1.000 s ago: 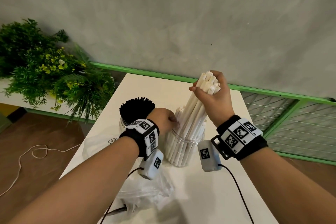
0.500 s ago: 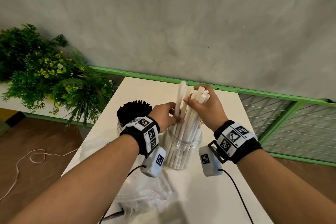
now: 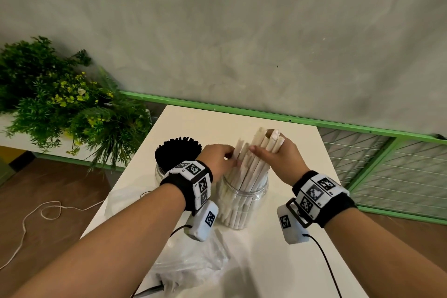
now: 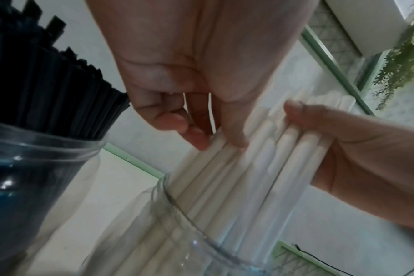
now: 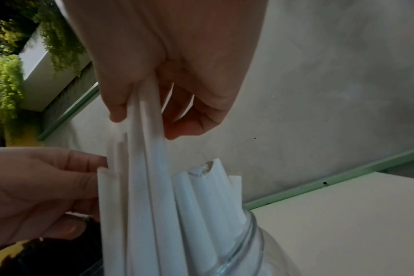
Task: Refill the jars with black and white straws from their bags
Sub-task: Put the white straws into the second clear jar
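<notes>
Right hand (image 3: pixel 281 161) is gripping the upper ends of a bundle of white straws (image 3: pixel 254 164), fingers curled round them; their lower ends are already sitting inside the clear jar (image 3: pixel 243 203) on the white worktop (image 3: pixel 285 249). Left hand (image 3: pixel 219 158) is pinching one or two stray straws at the bundle's left edge, thumb and fingertips closed on them. Long axis of the bundle is leaning up and away to the right, tops fanning above the jar mouth, so the hands are sitting directly over the rim and the coming move looks to be a straight push downward along that axis. Black straws (image 3: pixel 178 152) are filling the second jar just left. An emptied plastic bag (image 3: pixel 193 266) is lying near the worktop's front edge.
</notes>
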